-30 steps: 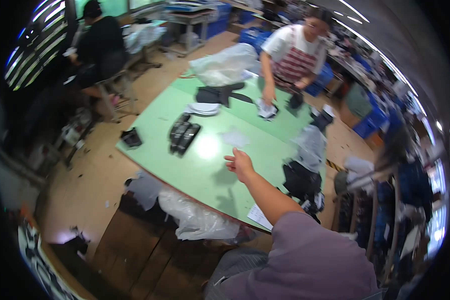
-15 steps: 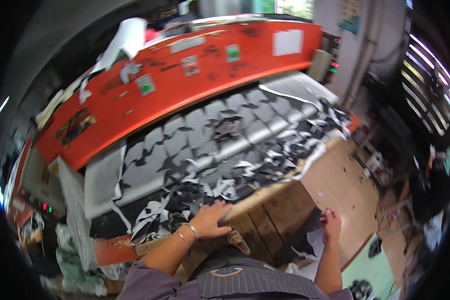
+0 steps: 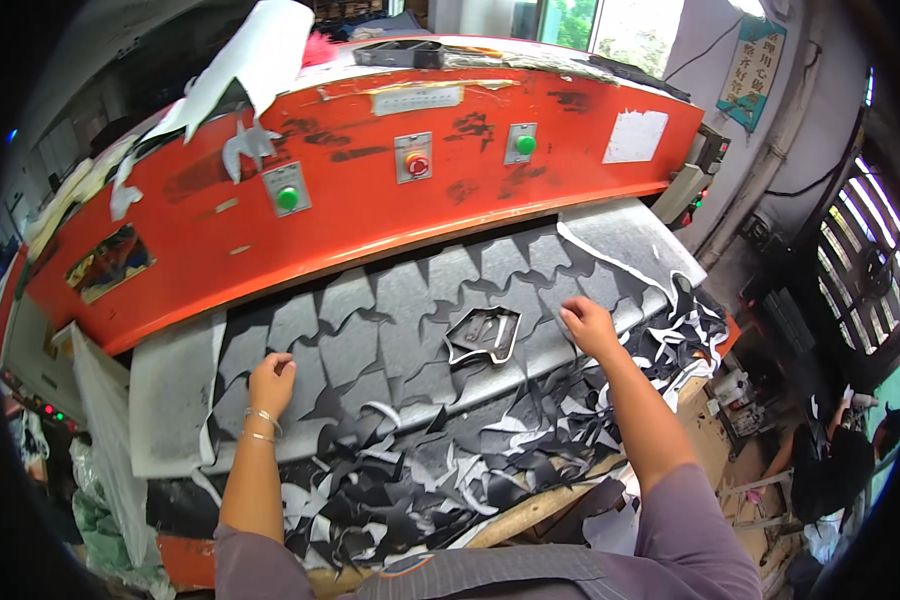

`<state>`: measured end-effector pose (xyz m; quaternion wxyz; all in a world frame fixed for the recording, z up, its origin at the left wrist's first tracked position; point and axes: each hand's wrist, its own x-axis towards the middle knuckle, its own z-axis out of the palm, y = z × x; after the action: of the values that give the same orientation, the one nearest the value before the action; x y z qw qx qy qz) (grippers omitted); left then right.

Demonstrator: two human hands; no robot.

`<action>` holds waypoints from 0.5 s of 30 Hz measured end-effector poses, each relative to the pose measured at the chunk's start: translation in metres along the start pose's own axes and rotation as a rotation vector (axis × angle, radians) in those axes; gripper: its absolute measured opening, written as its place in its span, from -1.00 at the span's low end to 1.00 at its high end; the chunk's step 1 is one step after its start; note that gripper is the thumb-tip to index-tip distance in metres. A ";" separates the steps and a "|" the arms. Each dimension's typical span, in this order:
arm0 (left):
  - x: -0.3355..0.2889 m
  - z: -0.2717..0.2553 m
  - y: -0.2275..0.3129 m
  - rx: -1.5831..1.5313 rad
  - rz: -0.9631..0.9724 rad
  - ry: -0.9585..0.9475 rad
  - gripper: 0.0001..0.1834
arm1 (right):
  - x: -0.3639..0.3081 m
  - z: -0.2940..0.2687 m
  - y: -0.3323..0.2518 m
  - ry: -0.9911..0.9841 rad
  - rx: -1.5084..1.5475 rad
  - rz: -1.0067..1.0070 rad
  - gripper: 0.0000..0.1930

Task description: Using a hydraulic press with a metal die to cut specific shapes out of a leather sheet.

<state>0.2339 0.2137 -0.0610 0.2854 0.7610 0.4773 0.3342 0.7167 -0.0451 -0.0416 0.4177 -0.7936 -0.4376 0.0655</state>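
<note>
My left hand, with two bangles at its wrist, is over the left part of a dark grey sheet cut into repeated wavy-edged pieces. Its fingers are curled together; anything in them is hidden. Further right, my right hand hovers over the same sheet with bent fingers drawn close, and I cannot make out what they hold, if anything. Between the hands, nearer the right one, a metal cutting die with a pale rim lies on the sheet. Underneath is the grey press bed.
A red press beam spans behind the bed, bearing green buttons and a red stop button. Black and white scraps heap along the front edge. Clear plastic sheeting hangs at left. Another person sits far right.
Both hands have risen from near my body and the wooden edge to over the cut sheet, left hand to the left, right hand forward. My view has shifted closer to the press.
</note>
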 end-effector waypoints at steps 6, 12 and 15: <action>0.055 0.075 0.053 0.701 0.115 0.075 -0.55 | 0.111 0.007 0.050 0.041 -0.440 0.119 -0.58; 0.064 0.099 0.081 0.738 -0.167 -0.071 -0.50 | 0.169 -0.018 0.093 0.017 -0.709 0.313 -0.26; 0.057 0.098 0.080 0.834 -0.197 -0.148 -0.64 | 0.182 -0.022 0.072 -0.051 -0.874 0.377 -0.24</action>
<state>0.3715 0.2244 -0.0470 0.0176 0.7839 0.6200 0.0284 0.8835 0.0587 -0.0314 0.0145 -0.9586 -0.2826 -0.0304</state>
